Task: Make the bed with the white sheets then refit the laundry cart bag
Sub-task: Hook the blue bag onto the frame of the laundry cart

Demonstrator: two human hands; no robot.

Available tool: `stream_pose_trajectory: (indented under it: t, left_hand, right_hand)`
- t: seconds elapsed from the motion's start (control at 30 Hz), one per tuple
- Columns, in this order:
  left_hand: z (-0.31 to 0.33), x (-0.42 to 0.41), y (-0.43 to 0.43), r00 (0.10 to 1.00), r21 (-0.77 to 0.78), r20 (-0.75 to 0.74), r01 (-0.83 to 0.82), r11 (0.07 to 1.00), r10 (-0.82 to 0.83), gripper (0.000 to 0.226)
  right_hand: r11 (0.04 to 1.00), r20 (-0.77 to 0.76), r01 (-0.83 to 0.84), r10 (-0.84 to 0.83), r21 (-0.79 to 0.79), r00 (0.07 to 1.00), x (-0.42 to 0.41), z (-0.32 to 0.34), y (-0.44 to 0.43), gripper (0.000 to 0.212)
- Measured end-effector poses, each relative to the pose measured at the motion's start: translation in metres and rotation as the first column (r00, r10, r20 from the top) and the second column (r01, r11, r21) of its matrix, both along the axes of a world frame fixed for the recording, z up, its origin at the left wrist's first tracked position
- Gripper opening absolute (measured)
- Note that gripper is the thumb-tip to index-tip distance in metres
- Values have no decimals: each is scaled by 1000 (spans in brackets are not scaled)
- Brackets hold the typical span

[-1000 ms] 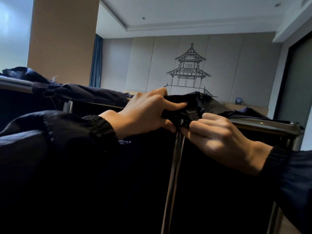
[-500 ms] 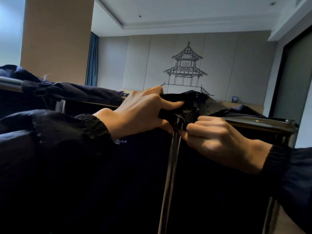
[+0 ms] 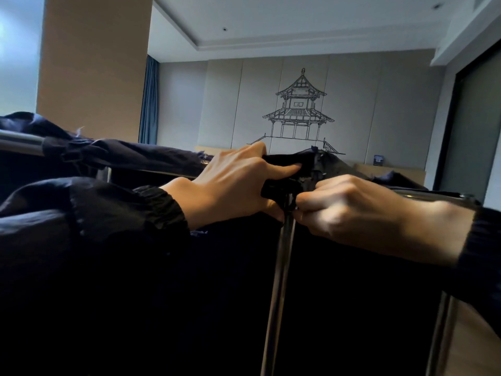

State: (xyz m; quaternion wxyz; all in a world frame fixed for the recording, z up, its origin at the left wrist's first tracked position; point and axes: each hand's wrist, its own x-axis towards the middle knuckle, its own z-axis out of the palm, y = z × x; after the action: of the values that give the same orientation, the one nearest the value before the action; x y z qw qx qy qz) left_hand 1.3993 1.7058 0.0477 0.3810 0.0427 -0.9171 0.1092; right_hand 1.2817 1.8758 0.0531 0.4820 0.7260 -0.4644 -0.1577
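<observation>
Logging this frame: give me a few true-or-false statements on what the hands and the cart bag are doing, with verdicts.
1. The left hand and the right hand both hold the dark cart bag at the top of a metal post. True.
2. The bag is white. False: it is dark, near black.
3. A line drawing of a pagoda is on the far wall. True.
4. The right hand hangs open, away from the cart. False: its fingers are curled, pinching the fabric at the corner.
5. The curtain is red. False: the curtain is blue.
</observation>
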Motion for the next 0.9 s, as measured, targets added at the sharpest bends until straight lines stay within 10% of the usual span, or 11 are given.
stream_pose_trajectory:
  t: [0.27, 0.9]
  left_hand:
    - [-2, 2, 5, 997, -61, 3, -74, 995, 74, 93]
    - [3, 3, 3, 1000, 64, 17, 17, 998, -18, 75]
  right_hand:
    - [984, 309, 37, -90, 175, 947, 9, 20, 7, 10]
    - [995, 371, -45, 73, -84, 926, -3, -10, 13, 11]
